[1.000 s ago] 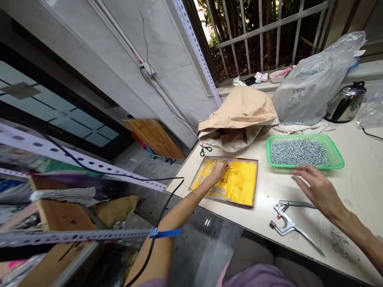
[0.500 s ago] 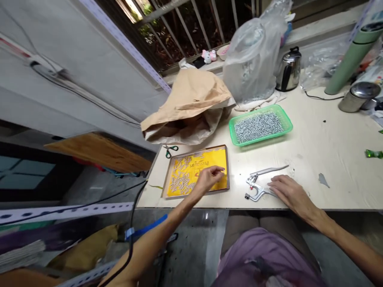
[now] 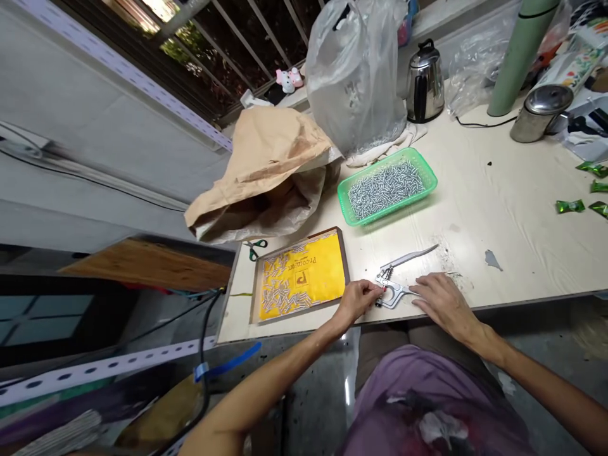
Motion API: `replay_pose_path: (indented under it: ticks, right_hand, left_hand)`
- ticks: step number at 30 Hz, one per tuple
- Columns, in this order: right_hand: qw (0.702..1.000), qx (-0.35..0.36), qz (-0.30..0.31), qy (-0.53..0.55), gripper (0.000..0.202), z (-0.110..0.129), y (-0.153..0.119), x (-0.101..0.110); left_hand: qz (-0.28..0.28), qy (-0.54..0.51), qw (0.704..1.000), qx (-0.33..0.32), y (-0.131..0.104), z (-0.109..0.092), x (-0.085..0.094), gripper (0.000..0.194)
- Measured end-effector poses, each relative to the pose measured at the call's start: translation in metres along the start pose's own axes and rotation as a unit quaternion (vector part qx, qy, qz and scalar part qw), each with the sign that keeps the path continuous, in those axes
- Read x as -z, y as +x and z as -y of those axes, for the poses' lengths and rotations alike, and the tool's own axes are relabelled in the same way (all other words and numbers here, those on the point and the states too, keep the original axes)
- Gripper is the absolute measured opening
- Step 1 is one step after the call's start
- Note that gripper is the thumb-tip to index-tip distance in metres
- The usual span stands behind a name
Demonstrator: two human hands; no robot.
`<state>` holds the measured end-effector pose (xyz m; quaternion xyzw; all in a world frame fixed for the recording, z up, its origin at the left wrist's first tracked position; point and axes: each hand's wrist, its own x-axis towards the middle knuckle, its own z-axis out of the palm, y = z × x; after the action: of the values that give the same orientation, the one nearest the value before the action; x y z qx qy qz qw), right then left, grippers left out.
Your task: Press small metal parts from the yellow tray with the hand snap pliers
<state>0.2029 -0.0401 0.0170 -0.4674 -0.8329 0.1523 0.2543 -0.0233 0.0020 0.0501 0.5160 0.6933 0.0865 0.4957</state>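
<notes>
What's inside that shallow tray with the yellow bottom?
The shallow tray holds many small silvery pieces, mostly toward the picture's left, lying on a printed yellow surface. Whatever is underneath that yellow surface is covered, so I can't tell.

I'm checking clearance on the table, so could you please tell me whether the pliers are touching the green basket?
Apart: the head view plainly shows a strip of tabletop between the pliers and the basket.
</notes>
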Motion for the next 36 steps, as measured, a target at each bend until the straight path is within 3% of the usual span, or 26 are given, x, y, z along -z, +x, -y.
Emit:
replay_pose_path:
  ticks: [4,12,17,21,25,31,36]
  right_hand:
    - [1.000,-0.007,-0.002,0.001,0.022,-0.001,-0.001,-0.004]
    - [1.000,-0.007,-0.019,-0.023,0.023,-0.001,-0.002,-0.011]
    - [0.999,-0.009,-0.014,-0.030,0.023,-0.001,-0.002,-0.015]
    - [0.999,-0.010,-0.020,-0.041,0.021,-0.002,-0.004,-0.020]
    - [0.999,-0.010,0.001,-0.037,0.022,-0.004,-0.001,-0.011]
    - [0.995,-0.001,0.060,-0.083,0.089,-0.028,0.020,0.007]
    - [0.989,0.010,0.107,-0.101,0.104,-0.036,0.034,0.007]
  left_hand:
    - [0.002,0.015,1.000,0.010,0.001,0.003,-0.001,0.027]
    - [0.069,0.008,0.997,0.025,0.007,0.008,-0.001,0.024]
    - [0.071,0.028,0.996,0.038,0.009,0.006,0.000,0.019]
    - [0.102,0.029,0.991,0.076,0.010,0.003,0.001,0.019]
    - [0.115,0.021,0.989,0.093,0.011,0.002,0.002,0.020]
    - [0.104,0.011,0.989,0.105,0.008,-0.001,0.000,0.018]
    - [0.095,0.003,0.989,0.109,0.004,-0.007,0.000,0.019]
